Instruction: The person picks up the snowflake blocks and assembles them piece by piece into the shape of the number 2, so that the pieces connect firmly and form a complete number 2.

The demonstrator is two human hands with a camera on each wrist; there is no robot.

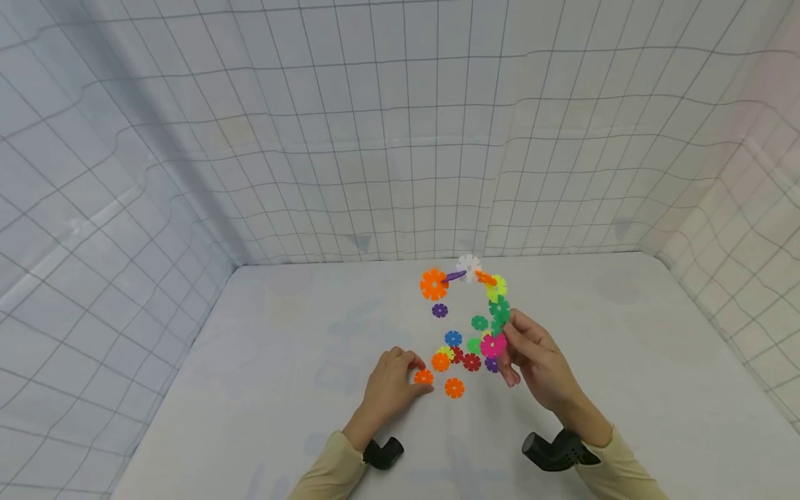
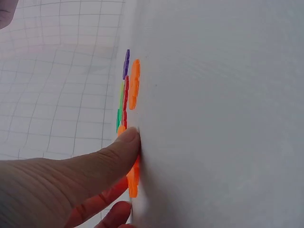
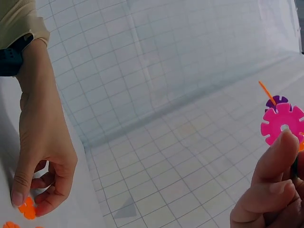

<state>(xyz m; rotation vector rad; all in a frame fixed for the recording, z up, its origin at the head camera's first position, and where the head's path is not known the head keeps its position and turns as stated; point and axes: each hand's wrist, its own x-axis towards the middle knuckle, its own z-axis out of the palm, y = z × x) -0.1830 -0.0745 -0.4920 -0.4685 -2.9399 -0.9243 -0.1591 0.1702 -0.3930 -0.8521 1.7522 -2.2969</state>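
The right hand [image 1: 542, 364] pinches a curved chain of notched, flower-shaped plastic discs [image 1: 499, 307], orange, purple, white, yellow, green and pink, above the white table [image 1: 294, 368], where the left hand [image 1: 390, 385] pinches an orange notched plastic disc [image 1: 423, 376]

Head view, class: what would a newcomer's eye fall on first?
Probably the bright chain of notched discs, curving away from the right hand. Next, the loose discs on the pale surface, where the left hand pinches an orange disc at their left edge.
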